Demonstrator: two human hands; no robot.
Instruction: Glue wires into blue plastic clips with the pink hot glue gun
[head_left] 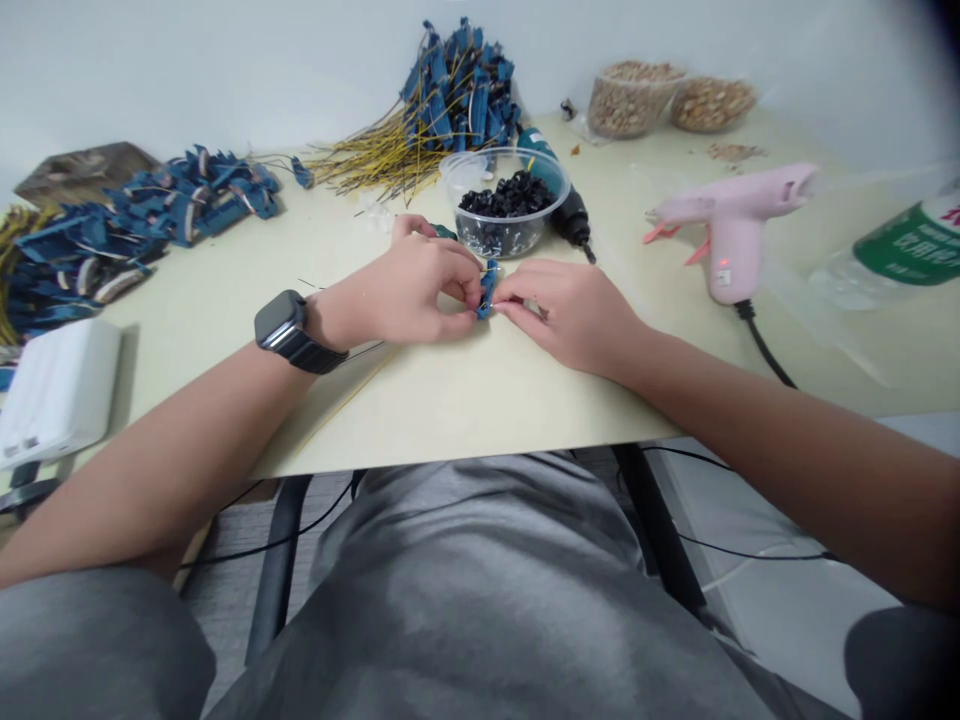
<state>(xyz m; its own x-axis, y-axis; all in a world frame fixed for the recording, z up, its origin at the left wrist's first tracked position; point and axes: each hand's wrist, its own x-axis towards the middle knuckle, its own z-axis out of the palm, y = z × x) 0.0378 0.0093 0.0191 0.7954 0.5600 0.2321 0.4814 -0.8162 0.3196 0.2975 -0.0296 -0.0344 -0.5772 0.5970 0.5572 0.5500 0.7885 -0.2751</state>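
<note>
Between my hands is a small blue plastic part (488,284) with yellow and metallic bits on it, close to the table top. My left hand (420,285), wearing a dark watch on the wrist, pinches this part from its left side. From the right, my right hand (574,312) reaches in with thumb and forefinger pinched at the part's lower edge. What sits in that pinch is too small to make out. A dark wire and a yellow wire (341,402) run out beneath my left wrist. Just behind the hands stands a clear round tub (499,235) of small black pieces.
Behind the tub lie a teal power screwdriver (574,215) and a heap of blue parts (461,90) with yellow wires. More blue parts (199,200) and a white power bank (60,390) are left. A pink glue gun (731,220) and a bottle (900,250) stand right.
</note>
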